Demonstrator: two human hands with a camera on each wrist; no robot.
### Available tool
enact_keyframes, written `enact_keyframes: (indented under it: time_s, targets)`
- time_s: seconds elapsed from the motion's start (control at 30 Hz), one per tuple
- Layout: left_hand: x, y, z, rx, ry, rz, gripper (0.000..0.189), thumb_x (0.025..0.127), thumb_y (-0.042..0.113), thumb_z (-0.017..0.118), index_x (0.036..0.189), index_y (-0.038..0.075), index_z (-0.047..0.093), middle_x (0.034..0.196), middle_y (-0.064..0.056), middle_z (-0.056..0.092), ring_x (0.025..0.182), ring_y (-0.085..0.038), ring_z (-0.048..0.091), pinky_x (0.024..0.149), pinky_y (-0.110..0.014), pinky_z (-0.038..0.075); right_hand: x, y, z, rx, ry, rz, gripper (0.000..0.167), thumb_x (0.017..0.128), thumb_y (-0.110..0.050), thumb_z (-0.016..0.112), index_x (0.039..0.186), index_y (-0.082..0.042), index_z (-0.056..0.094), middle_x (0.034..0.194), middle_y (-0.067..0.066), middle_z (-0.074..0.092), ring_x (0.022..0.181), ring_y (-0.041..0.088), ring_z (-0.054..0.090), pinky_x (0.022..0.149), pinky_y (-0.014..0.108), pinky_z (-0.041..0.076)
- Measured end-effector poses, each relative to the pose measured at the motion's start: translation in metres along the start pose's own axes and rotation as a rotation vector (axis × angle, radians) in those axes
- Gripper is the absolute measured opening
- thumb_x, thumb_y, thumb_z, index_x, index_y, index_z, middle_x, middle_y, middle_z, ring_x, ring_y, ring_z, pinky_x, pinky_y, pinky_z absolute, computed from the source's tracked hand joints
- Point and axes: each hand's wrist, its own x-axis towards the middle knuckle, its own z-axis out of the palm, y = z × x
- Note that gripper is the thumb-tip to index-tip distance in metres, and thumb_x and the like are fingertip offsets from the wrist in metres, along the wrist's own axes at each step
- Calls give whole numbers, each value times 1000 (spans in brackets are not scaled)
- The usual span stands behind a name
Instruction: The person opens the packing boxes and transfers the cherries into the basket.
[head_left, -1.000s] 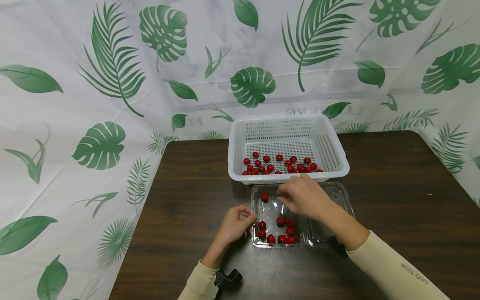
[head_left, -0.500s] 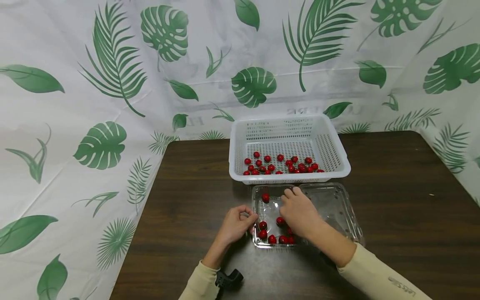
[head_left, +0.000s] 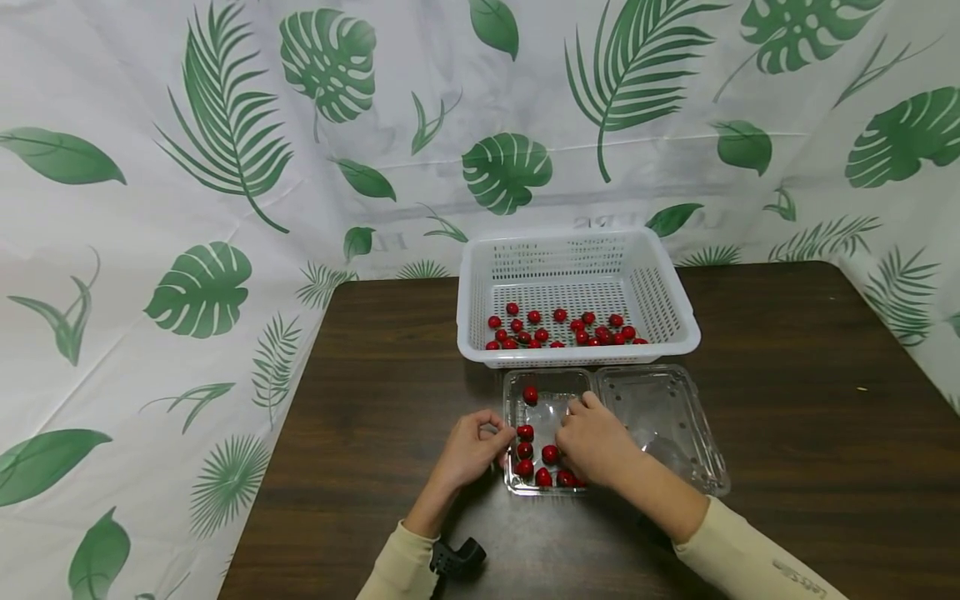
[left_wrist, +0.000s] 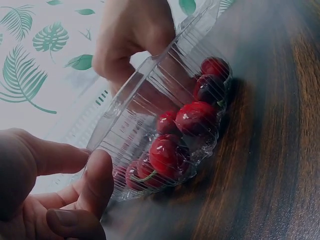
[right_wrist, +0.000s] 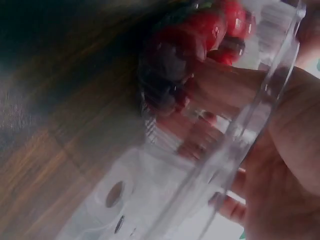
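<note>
A clear plastic clamshell box [head_left: 552, 410] sits open on the table, holding several red cherries [head_left: 551, 454] along its near and left sides. My left hand [head_left: 468, 450] pinches the box's left rim; the left wrist view has its fingertips right at the plastic edge. My right hand [head_left: 596, 442] reaches down inside the box, its fingers among the cherries [left_wrist: 196, 118]. In the right wrist view blurred fingers point down at dark red cherries [right_wrist: 172, 52]; I cannot tell whether one is pinched. A lone cherry [head_left: 530, 395] lies near the box's far left corner.
Behind the box stands a white perforated basket [head_left: 577, 358] with several more cherries [head_left: 600, 333] inside. The clamshell's lid [head_left: 652, 398] lies folded out to the right. Dark wooden table [head_left: 375, 358] surrounds them, with a leaf-printed cloth [head_left: 420, 175] behind.
My right hand has come from the box's far edge down toward its middle. Another cherry now lies in the left row, and one near the middle has shifted left. My left hand stays put.
</note>
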Motion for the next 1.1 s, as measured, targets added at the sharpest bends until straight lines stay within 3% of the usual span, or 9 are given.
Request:
enact_keyframes:
  time_s: [0.17, 0.27, 0.43, 0.63, 0.87, 1.1]
  targets:
    - [0, 0, 1, -3, 2, -5, 15, 92, 14, 66, 84, 2, 61, 60, -30, 60, 37, -5, 37, 40, -22, 23, 0, -3, 1, -36, -46, 28, 31, 74, -40, 80, 62, -19, 61, 65, 0, 60, 75, 24, 51, 76, 40, 32]
    - [0, 0, 1, 3, 8, -5, 15, 92, 15, 66, 83, 3, 62, 59, -29, 60, 38, -6, 38, 41, -22, 23, 2, -5, 3, -15, -50, 42, 29, 74, -35, 80, 61, -19, 59, 61, 0, 58, 71, 23, 51, 75, 39, 32]
    - [0, 0, 1, 8, 12, -9, 15, 91, 15, 67, 83, 3, 62, 60, -29, 61, 41, -12, 46, 42, -21, 25, 4, -10, 8, 48, 7, 51, 25, 66, -18, 81, 59, -18, 58, 58, 1, 58, 64, 24, 51, 70, 39, 31]
    - [-1, 1, 1, 8, 12, -10, 14, 92, 14, 66, 83, 3, 62, 61, -30, 61, 41, -12, 46, 43, -21, 26, 7, -11, 14, 88, 65, 50, 32, 52, -20, 86, 56, -20, 54, 56, -1, 56, 62, 24, 53, 69, 40, 33]
    - [-1, 1, 1, 8, 9, -11, 14, 91, 14, 66, 84, 3, 62, 53, -13, 60, 40, -14, 45, 42, -22, 24, 7, -6, 13, 161, 85, 22, 28, 53, -14, 76, 53, -22, 49, 52, -5, 50, 56, 21, 52, 67, 39, 34]
    - [-2, 0, 0, 9, 10, -20, 15, 91, 15, 67, 84, 2, 62, 57, -23, 61, 37, -5, 37, 40, -22, 23, 6, 0, 13, 302, 87, -9, 32, 52, -3, 66, 49, -27, 45, 47, -16, 40, 51, 13, 45, 65, 38, 32]
